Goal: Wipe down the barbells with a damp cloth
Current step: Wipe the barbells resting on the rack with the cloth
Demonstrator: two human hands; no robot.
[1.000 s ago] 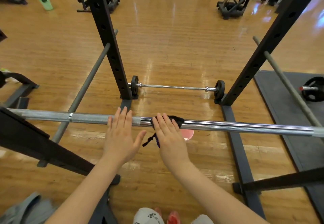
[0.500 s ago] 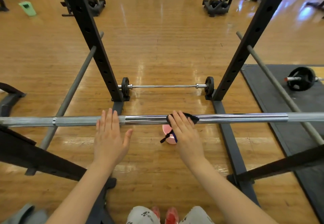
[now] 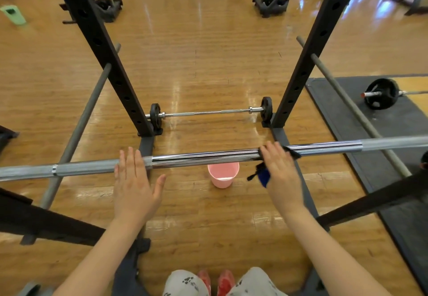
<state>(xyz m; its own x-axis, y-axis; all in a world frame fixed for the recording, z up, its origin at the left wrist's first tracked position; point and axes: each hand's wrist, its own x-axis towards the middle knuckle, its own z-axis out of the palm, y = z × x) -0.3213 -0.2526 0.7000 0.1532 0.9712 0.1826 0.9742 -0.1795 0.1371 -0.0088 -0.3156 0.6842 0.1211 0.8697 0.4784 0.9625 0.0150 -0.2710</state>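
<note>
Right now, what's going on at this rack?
A person is wiping the racked barbell with a dark cloth. The right hand presses the cloth flat on the shiny middle section of the bar, with the cloth's tail hanging below. The left hand rests open, fingers on the knurled part to steady it. A pink bucket stands on the floor beneath the bar, and a small loaded barbell lies farther back between the uprights.

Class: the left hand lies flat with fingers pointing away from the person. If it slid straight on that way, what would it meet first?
The left hand already has its fingertips on the racked barbell. Beyond it, probably the rack's left upright, though depth is unclear.
</note>
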